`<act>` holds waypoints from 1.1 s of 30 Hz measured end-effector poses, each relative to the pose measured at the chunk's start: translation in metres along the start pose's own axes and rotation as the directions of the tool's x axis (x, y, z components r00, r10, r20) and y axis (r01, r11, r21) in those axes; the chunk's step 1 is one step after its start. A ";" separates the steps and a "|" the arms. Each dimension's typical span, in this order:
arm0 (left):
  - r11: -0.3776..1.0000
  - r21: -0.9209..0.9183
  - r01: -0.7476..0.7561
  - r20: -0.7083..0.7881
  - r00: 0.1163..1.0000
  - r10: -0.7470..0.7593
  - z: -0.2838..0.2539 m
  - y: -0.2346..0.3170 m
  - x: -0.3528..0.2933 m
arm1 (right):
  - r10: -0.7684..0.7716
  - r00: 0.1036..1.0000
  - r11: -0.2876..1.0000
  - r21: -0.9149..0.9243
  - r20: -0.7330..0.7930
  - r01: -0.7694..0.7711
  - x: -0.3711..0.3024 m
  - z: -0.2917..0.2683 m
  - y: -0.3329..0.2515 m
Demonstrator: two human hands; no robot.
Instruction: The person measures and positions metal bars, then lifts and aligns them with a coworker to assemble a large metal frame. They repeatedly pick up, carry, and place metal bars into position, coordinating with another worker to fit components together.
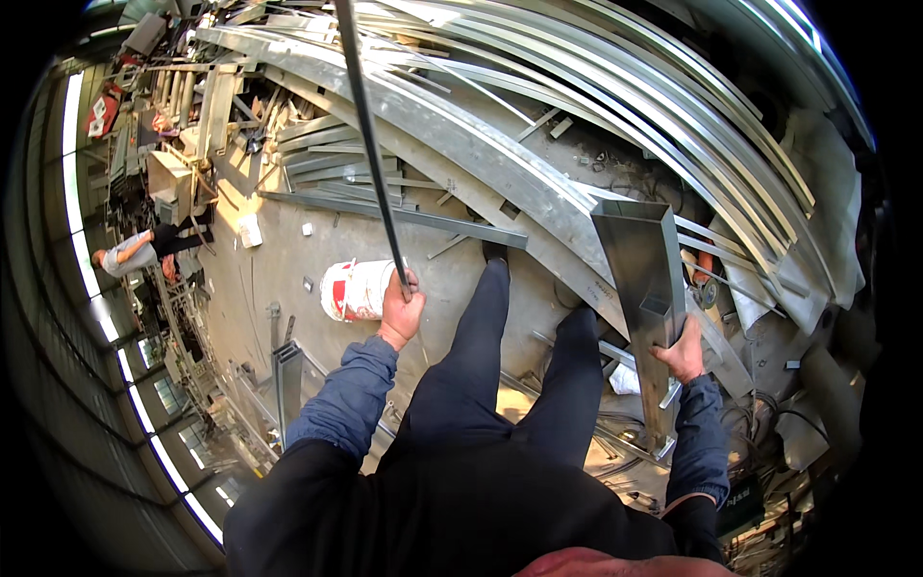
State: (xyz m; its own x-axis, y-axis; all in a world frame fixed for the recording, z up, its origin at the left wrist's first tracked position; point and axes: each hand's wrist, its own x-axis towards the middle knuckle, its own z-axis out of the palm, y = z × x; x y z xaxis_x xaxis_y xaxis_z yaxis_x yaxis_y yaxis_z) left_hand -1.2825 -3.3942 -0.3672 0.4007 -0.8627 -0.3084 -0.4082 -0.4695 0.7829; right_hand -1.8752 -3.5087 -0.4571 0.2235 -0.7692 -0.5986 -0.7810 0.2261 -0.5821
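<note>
Left hand [402, 313] grips a thin dark rod [369, 125]; right hand [685, 353] grips a dark beam [630, 250] beside the right leg [567, 385]. Near the left hand, a white and red bucket [338, 291] is on the floor [252, 279]; its contents cannot be made out. Farther out lie long metal lengths [452, 125].

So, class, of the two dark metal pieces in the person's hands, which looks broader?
The broad metal beam in the right hand; the left hand grips a dark rod that looks far thinner.
</note>
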 end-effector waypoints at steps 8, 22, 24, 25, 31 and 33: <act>0.984 -0.141 -0.112 -0.342 0.938 0.058 -0.111 0.060 -0.085 | -0.129 0.977 0.988 -0.108 -0.171 0.111 -0.155 0.001 -0.034; 0.949 -0.228 -0.216 -0.347 0.929 0.128 -0.186 0.097 -0.136 | 0.020 0.866 0.999 -0.023 -0.499 -0.036 -0.410 -0.062 -0.113; 0.965 -0.152 -0.215 -0.340 0.928 0.153 -0.186 0.064 -0.127 | 0.056 0.835 0.998 0.038 -0.547 -0.043 -0.433 -0.054 -0.120; 0.969 -0.073 -0.237 -0.351 0.915 0.197 -0.192 0.048 -0.119 | 0.063 0.815 0.995 0.099 -0.576 -0.007 -0.441 -0.044 -0.113; 0.952 -0.165 -0.257 -0.291 0.935 0.202 -0.181 0.082 -0.108 | 0.256 0.822 0.720 0.667 -0.509 0.189 -0.465 -0.010 -0.178; 0.940 -0.155 -0.304 -0.237 0.935 0.264 -0.180 0.089 -0.101 | 0.231 0.820 0.763 0.620 -0.523 0.180 -0.470 0.008 -0.178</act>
State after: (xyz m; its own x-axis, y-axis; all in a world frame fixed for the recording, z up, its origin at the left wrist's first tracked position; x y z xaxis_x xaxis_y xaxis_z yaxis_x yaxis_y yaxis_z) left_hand -1.2112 -3.3152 -0.1689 0.4616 -0.8859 0.0460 -0.3784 -0.1497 0.9135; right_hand -1.8367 -3.1819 -0.0766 -0.3020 -0.8914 -0.3380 -0.1940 0.4046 -0.8937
